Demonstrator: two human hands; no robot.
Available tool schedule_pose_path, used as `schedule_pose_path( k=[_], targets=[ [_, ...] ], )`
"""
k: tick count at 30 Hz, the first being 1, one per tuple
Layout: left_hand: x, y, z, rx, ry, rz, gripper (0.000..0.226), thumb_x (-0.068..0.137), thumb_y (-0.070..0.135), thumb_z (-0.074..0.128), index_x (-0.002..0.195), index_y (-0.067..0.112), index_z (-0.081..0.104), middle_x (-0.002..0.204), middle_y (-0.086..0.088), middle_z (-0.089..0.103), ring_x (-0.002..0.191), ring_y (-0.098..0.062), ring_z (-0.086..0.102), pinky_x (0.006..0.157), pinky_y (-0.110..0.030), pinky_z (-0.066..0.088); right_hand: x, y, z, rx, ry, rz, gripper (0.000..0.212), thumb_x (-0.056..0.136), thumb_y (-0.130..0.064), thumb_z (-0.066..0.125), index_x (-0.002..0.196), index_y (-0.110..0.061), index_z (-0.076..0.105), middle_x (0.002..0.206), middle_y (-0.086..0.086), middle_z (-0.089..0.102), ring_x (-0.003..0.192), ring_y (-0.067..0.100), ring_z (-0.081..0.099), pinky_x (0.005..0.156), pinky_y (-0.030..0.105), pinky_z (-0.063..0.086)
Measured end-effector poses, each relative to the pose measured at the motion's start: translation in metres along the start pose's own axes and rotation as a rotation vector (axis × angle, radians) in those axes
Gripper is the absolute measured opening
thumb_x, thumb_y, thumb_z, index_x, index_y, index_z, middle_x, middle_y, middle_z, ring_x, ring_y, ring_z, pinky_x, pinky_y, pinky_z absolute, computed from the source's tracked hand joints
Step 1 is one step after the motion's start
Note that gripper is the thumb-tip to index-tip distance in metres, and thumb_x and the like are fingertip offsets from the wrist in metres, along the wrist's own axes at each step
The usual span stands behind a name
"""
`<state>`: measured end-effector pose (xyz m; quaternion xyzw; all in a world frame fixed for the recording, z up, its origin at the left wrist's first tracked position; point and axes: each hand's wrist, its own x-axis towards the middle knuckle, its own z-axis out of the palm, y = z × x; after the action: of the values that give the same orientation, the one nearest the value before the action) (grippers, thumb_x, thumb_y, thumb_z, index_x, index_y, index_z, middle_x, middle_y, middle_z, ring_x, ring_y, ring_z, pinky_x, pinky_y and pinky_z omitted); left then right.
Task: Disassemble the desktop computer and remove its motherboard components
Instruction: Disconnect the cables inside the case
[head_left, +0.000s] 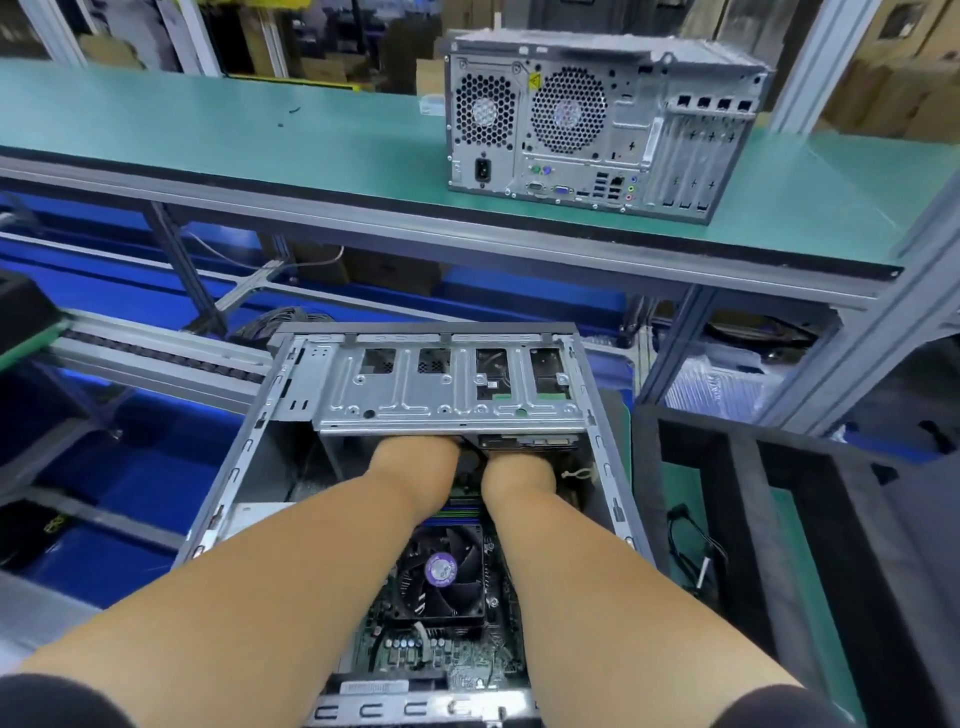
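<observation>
Evidently to free something under the drive cage (441, 384), both the left hand (415, 457) and right hand (519, 470) reach beneath it inside the opened computer case (244, 457) lying flat, motherboard (441, 649) exposed; fingers hidden, grip untellable.

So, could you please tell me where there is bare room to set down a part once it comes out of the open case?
The green shelf is bare left of the second computer, apart from small specks. Inside the open case it is crowded: both hands reach under the drive cage, above the fan.
</observation>
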<state>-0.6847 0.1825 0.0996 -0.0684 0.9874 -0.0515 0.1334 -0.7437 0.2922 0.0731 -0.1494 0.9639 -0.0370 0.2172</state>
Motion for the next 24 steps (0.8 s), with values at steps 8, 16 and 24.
schedule_pose_path(
  k=[8,16,24],
  targets=[
    [0.01,0.003,0.007,-0.083,-0.023,-0.06,0.016,0.091,0.016,0.055,0.106,0.014,0.062,0.103,-0.006,0.061,0.09,-0.029,0.057,0.073,-0.035,0.047,0.0,0.0,-0.003,-0.015,-0.069,0.035,0.031,0.095,-0.015,0.049,0.124,-0.013,0.059,0.132,0.009,0.055,0.119,0.031,0.054,0.09,0.039,0.046],
    [0.017,0.005,0.009,-0.136,0.005,-0.117,0.022,0.091,0.01,0.05,0.11,0.013,0.061,0.115,-0.009,0.059,0.104,-0.029,0.058,0.084,-0.037,0.048,0.0,0.001,-0.003,0.011,-0.025,0.03,0.031,0.095,-0.015,0.05,0.125,-0.012,0.058,0.133,0.009,0.054,0.119,0.031,0.053,0.09,0.039,0.046],
    [0.014,0.003,0.011,-0.071,-0.005,-0.087,0.017,0.09,0.009,0.053,0.102,0.013,0.064,0.104,-0.008,0.062,0.087,-0.027,0.057,0.071,-0.035,0.046,0.0,0.003,-0.003,0.001,-0.025,0.03,0.028,0.095,-0.014,0.051,0.12,-0.012,0.061,0.129,0.008,0.057,0.116,0.03,0.055,0.088,0.038,0.048]
  ],
)
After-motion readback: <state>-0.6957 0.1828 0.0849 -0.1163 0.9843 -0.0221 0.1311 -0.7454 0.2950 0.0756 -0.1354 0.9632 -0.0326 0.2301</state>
